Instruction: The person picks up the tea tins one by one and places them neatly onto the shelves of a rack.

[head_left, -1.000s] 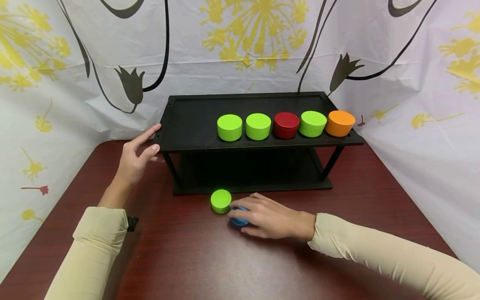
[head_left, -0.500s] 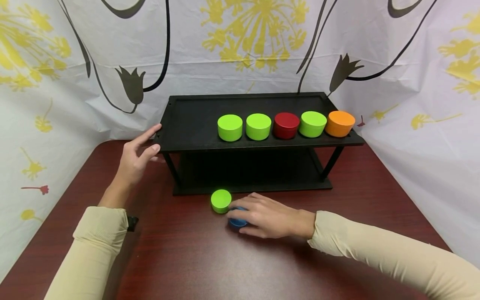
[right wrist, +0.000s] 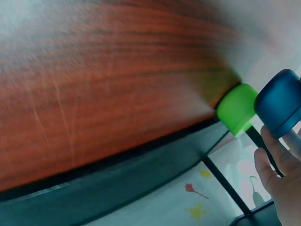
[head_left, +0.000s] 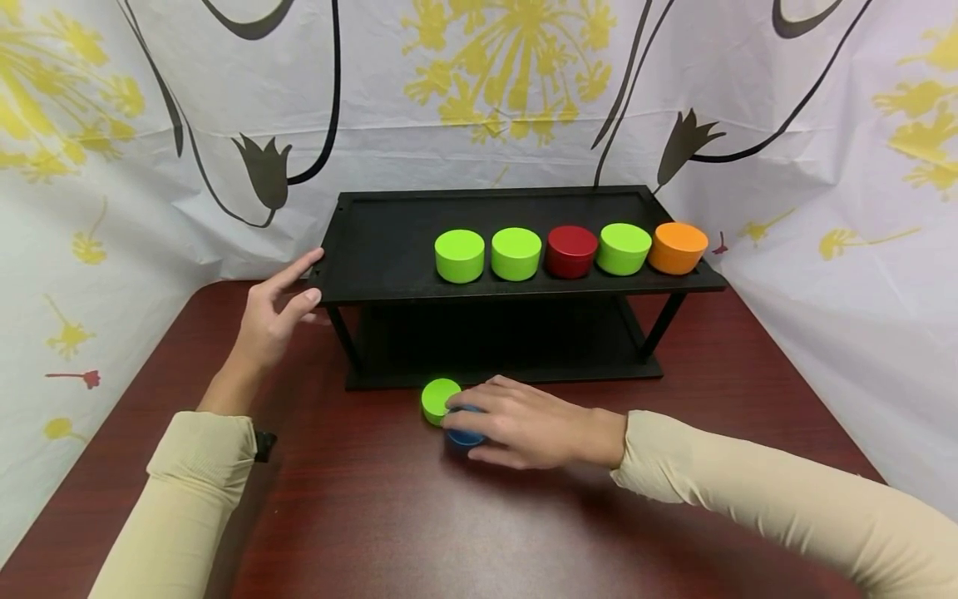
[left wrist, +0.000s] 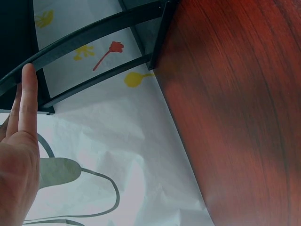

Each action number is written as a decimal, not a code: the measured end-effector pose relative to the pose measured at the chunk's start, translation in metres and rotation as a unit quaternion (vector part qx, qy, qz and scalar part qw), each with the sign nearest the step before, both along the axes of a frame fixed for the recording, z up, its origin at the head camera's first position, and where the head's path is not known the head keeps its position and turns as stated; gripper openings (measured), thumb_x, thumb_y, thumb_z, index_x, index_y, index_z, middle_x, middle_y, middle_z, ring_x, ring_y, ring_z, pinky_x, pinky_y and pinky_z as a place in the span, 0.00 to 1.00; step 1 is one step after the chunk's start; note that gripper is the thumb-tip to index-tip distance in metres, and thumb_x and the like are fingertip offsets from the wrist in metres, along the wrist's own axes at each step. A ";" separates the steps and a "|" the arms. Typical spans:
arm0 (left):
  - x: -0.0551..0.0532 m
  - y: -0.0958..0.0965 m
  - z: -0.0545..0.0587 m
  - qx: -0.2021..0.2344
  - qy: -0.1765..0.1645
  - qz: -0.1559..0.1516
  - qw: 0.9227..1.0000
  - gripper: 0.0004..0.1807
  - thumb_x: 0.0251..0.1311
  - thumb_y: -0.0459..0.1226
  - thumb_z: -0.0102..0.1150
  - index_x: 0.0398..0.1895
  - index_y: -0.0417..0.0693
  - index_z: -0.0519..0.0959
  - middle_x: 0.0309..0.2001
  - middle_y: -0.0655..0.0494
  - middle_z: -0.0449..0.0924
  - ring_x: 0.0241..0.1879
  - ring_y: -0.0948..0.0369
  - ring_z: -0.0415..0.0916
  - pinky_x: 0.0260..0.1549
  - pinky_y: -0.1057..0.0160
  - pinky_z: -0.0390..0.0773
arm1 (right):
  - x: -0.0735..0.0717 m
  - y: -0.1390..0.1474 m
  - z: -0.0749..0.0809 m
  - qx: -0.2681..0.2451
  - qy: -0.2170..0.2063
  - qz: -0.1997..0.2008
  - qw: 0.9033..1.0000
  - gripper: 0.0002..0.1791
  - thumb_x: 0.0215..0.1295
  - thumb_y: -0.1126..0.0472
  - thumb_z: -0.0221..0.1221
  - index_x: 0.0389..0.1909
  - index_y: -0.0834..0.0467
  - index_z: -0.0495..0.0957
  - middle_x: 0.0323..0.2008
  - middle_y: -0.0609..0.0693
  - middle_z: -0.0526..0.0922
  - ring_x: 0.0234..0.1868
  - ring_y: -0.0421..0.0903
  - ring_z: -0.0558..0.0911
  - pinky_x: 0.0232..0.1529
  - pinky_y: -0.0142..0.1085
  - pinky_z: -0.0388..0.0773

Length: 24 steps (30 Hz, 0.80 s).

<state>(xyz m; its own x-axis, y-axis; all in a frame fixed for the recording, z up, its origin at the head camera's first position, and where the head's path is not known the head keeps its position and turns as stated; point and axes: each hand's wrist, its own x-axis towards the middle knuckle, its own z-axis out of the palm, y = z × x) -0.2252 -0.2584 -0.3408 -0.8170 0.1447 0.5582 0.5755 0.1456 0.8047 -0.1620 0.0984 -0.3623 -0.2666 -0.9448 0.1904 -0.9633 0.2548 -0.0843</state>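
My right hand [head_left: 524, 420] grips a short blue cylinder [head_left: 464, 433] from the right, its fingers over and around it. In the right wrist view the blue cylinder [right wrist: 282, 101] shows a seam near one end and overlaps a lime green cylinder [right wrist: 236, 109]. That green cylinder [head_left: 437, 399] stands on the table, just in front of the black shelf [head_left: 389, 241]. My left hand [head_left: 273, 320] touches the shelf's left end, with the thumb at the front corner. In the left wrist view its fingers [left wrist: 29, 94] are straight, and one fingertip presses against the shelf's rim.
Along the upper shelf's front stand green [head_left: 460, 256], green [head_left: 516, 254], red [head_left: 571, 252], green [head_left: 624, 249] and orange [head_left: 678, 248] cylinders, from left to right. The shelf's lower board [head_left: 494, 349] lies behind the right hand. A patterned white sheet [head_left: 479, 150] surrounds the dark red table [head_left: 359, 499].
My right hand has shifted slightly left and toward the shelf with the blue cylinder, which now partly overlaps the green one in the head view. The left hand stays at the shelf's end.
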 end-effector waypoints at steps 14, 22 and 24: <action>0.001 0.002 -0.001 0.017 0.000 -0.009 1.000 0.27 0.66 0.27 0.51 0.69 0.42 0.71 0.68 0.43 0.70 0.32 0.62 0.82 0.30 0.67 0.84 | -0.006 -0.018 0.029 -0.022 0.041 0.016 0.999 0.26 0.66 0.51 0.64 0.63 0.54 0.74 0.61 0.52 0.76 0.61 0.45 0.75 0.59 0.40 0.72; 0.001 0.002 0.001 0.009 0.002 0.001 1.000 0.26 0.66 0.29 0.51 0.69 0.44 0.72 0.67 0.43 0.71 0.37 0.64 0.83 0.29 0.67 0.84 | -0.008 -0.023 0.041 -0.025 0.068 0.022 0.997 0.25 0.68 0.50 0.63 0.63 0.54 0.74 0.61 0.52 0.76 0.61 0.45 0.75 0.59 0.39 0.71; 0.001 0.002 0.001 0.009 0.002 0.001 1.000 0.26 0.66 0.29 0.51 0.69 0.44 0.72 0.66 0.43 0.71 0.37 0.64 0.83 0.29 0.67 0.84 | -0.009 -0.025 0.045 -0.027 0.073 0.022 0.997 0.25 0.68 0.50 0.62 0.63 0.54 0.74 0.62 0.52 0.76 0.62 0.45 0.75 0.59 0.39 0.71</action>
